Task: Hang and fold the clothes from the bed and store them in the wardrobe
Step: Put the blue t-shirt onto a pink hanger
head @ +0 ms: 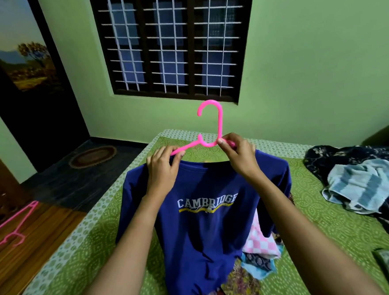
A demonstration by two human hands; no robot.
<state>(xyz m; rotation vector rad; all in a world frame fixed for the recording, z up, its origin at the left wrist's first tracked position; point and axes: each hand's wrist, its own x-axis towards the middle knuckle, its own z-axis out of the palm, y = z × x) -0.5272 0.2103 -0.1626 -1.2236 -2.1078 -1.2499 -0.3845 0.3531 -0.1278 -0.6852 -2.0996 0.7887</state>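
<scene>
Pinching the hanger threaded into the shirt, left hand and right hand leave clothes at three o'clock unsorted.

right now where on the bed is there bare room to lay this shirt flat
Bare green bedspread left of the blue Cambridge t-shirt, out to the bed's edge; a strip between it and the striped towel. Crowded around the pink checked cloth.

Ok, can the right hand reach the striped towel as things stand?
Probably not yet: the right hand pinches the hanger carrying the shirt; the towel lies uncovered to its right.
</scene>
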